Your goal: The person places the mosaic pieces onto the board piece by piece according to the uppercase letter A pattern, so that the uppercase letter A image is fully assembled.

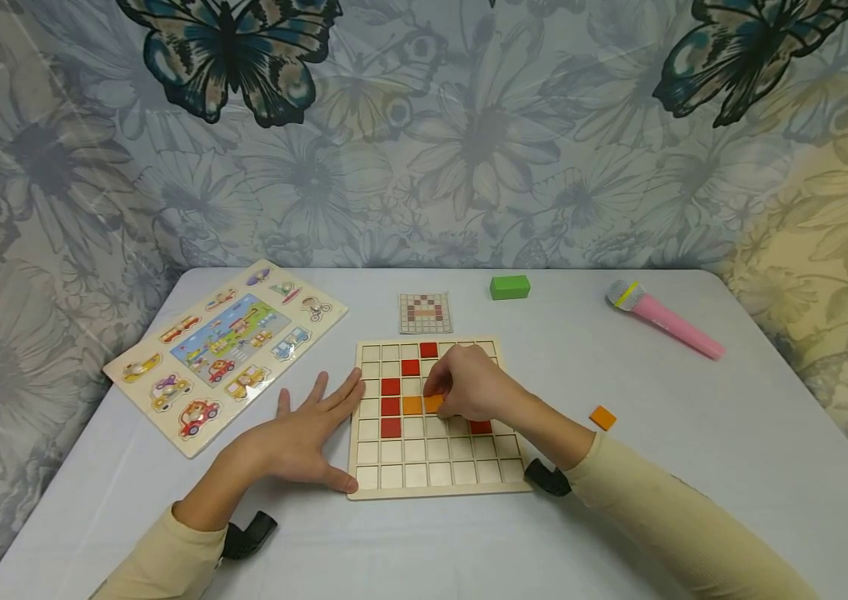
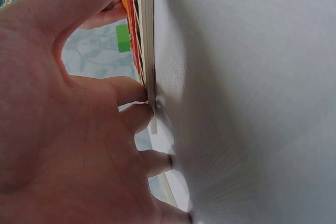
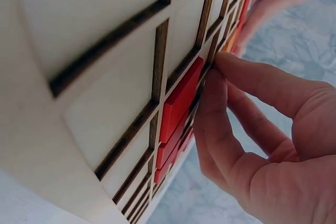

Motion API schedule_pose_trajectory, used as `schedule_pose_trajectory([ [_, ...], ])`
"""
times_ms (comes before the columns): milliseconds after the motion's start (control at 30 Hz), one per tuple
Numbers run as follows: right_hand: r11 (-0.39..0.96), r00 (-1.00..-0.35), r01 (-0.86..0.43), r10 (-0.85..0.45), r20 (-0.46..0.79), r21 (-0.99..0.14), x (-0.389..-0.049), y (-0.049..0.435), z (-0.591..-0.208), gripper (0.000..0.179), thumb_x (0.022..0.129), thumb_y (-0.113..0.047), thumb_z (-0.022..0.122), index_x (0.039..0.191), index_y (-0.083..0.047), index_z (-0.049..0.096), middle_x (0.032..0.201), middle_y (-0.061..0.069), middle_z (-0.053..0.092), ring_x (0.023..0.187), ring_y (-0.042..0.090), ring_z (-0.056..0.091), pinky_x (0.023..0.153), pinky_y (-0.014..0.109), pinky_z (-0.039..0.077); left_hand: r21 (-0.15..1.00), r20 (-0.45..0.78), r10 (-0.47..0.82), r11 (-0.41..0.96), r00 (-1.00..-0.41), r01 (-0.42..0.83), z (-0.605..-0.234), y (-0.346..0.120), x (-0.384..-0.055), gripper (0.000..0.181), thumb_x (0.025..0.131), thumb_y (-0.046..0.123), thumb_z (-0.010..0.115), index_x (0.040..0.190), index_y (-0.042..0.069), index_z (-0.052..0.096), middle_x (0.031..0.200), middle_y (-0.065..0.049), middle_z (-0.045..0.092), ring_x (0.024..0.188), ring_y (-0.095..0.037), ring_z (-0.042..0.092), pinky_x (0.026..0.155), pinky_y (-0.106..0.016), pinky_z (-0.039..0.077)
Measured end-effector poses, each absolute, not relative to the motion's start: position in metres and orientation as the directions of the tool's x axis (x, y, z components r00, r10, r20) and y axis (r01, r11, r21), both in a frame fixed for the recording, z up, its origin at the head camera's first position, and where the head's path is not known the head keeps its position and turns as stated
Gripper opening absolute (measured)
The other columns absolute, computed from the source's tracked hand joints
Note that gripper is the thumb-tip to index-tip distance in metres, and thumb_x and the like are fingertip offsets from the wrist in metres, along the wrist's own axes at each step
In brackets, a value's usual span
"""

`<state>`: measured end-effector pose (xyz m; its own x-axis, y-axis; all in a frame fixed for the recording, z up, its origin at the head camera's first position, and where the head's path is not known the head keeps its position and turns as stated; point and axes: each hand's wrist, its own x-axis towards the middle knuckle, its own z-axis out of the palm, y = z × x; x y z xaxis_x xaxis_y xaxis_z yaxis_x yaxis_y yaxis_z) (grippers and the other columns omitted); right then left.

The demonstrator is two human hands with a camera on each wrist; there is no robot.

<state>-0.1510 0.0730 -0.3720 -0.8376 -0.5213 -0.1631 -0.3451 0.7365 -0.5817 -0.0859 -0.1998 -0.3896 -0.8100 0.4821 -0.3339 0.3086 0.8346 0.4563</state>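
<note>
A wooden grid board (image 1: 439,495) lies on the table with several red tiles (image 1: 391,407) in its squares. One orange tile (image 1: 411,406) sits in the grid. Beside it, my right hand (image 1: 478,385) pinches another orange tile (image 1: 434,403) between thumb and fingers, low over the board. In the right wrist view the fingertips meet near the grid and hide most of that tile. My left hand (image 1: 296,442) is spread on the table, its thumb and a fingertip touching the board's left edge. A loose orange tile (image 1: 603,417) lies right of the board.
Behind the board is a small pattern card (image 1: 425,313) showing a coloured grid. A green block (image 1: 510,287) and a pink toy microphone (image 1: 667,322) stand to the back right. A vehicle picture puzzle (image 1: 229,350) lies at the left. A patterned curtain (image 1: 424,167) hangs behind the table.
</note>
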Motion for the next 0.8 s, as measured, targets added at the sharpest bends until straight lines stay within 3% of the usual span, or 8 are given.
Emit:
schedule_pose_trajectory([
  [400,0.732,-0.836,-0.329,-0.520,-0.177,-0.596,-0.151,0.075,-0.370,0.024,0.070,0.002,0.091,0.089,-0.010,0.082,0.085,0.001,0.076,0.077,0.011,0.063,0.072,0.025,0.055,0.464,-0.337,0.478,0.834,-0.811,0.299,-0.390,-0.200,-0.086,0.129,0.072,0.056,0.090,0.169,0.014,0.015,0.178,0.000,-0.001,0.159,-0.050,-0.007,0.107,-0.089,-0.007],
  [800,0.721,-0.856,-0.223,-0.467,-0.222,-0.656,-0.155,0.101,-0.351,0.020,0.080,-0.004,0.083,0.100,-0.011,0.082,0.100,0.005,0.078,0.082,0.016,0.067,0.071,0.029,0.056,0.462,-0.340,0.477,0.835,-0.811,0.297,-0.389,-0.200,-0.085,0.130,0.072,0.056,0.090,0.168,0.012,0.015,0.178,-0.001,-0.001,0.159,-0.050,-0.007,0.107,-0.089,-0.007],
])
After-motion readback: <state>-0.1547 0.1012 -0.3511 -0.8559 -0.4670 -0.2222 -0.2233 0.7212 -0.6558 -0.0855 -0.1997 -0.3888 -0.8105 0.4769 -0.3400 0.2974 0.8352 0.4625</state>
